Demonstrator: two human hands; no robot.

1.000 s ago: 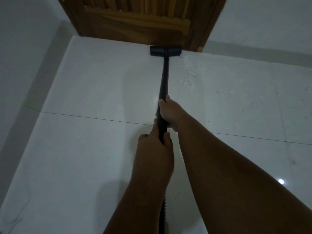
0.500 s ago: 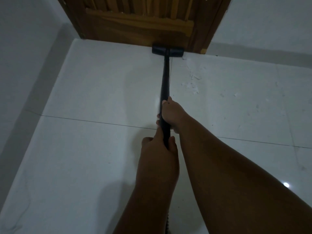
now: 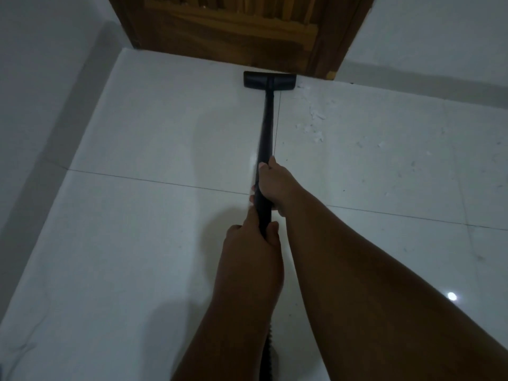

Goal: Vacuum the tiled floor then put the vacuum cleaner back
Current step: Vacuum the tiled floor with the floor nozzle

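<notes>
1 head view (worn high) looks forward and down over the tiled floor (image 3: 137, 243), close.

no writing, label, brand or number can be read on the vacuum wand (image 3: 267, 125), the wooden door (image 3: 233, 39) or the tiled floor (image 3: 137, 243).

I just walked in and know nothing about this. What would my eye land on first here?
Two bare arms run up the middle, the right hand gripping the black vacuum pole ahead of the left hand. The pole's flat head sits on the white tiled floor at the foot of a wooden door. Right of the pole, pale scraps lie scattered on the tiles.
</notes>
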